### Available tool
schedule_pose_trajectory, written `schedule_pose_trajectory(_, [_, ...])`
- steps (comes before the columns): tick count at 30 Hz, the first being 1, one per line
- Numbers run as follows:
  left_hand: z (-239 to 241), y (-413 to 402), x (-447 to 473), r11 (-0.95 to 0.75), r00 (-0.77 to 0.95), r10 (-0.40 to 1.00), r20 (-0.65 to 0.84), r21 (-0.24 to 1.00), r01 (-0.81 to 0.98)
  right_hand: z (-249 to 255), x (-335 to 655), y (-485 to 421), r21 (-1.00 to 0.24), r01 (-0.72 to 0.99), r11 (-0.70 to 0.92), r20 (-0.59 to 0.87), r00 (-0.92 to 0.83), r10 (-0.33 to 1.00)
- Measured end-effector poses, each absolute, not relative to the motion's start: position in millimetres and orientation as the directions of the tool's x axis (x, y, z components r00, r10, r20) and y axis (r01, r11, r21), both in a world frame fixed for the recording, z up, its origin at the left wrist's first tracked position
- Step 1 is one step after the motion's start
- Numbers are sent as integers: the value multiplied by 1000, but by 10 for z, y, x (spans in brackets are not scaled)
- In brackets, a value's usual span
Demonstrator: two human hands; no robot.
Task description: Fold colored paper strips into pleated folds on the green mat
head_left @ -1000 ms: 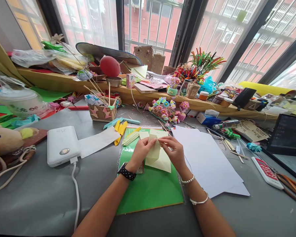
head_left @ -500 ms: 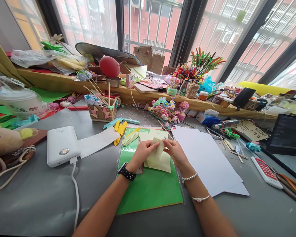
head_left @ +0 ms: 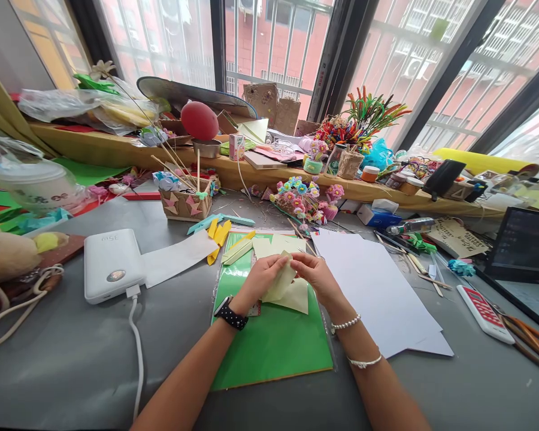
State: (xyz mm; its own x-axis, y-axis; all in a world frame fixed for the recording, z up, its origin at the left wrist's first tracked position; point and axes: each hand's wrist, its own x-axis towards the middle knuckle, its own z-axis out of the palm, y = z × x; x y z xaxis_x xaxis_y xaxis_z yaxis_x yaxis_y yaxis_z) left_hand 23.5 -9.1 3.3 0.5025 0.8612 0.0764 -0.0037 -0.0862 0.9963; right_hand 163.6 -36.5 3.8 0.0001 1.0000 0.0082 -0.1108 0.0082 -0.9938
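Observation:
A small piece of pale yellow paper (head_left: 282, 286) is held up between my two hands. My left hand (head_left: 261, 279) pinches it along its left side, the thumb near the top. At its upper right corner, the thumb and fingers of my right hand (head_left: 313, 274) are closed on the paper. More pale yellow sheets (head_left: 296, 297) lie below and behind it, partly covered by my hands. Under them is a green pad of paper (head_left: 273, 350) in a clear sleeve. Folded yellow-green strips (head_left: 238, 250) rest at its upper left corner.
White sheets (head_left: 372, 287) lie to the right. On the left sit a white power bank (head_left: 112, 263) with a cable, and a white strip (head_left: 179, 257). Orange-yellow folded pieces (head_left: 218, 239) and a cardboard box of sticks (head_left: 184, 205) stand behind. Scissors (head_left: 532, 341) lie far right.
The held paper has tilted and now shows narrower between my hands. My right fingers have shifted slightly left, closer to my left fingertips.

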Motion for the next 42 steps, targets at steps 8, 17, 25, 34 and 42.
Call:
schedule_pose_trajectory(8, [6, -78, 240, -231, 475, 862, 177, 971, 58, 37, 1620, -363, -988, -129, -87, -89, 11, 996])
schedule_pose_trajectory(17, [9, -102, 254, -58, 530, 841, 108, 992, -110, 70, 1628, -393, -998, -60, -7, -4, -45, 999])
schedule_pose_trajectory(25, [64, -108, 229, -64, 548, 833, 76, 997, -42, 81, 1638, -387, -998, -69, -8, -9, 21, 1000])
schedule_pose_trajectory(34, [120, -93, 174, -128, 424, 904, 53, 980, 150, 71, 1668, -378, -998, -58, -16, -21, 98, 995])
schedule_pose_trajectory(42, [144, -103, 165, -64, 445, 896, -8, 987, 146, 69, 1658, -382, -999, -47, 1, -4, 109, 994])
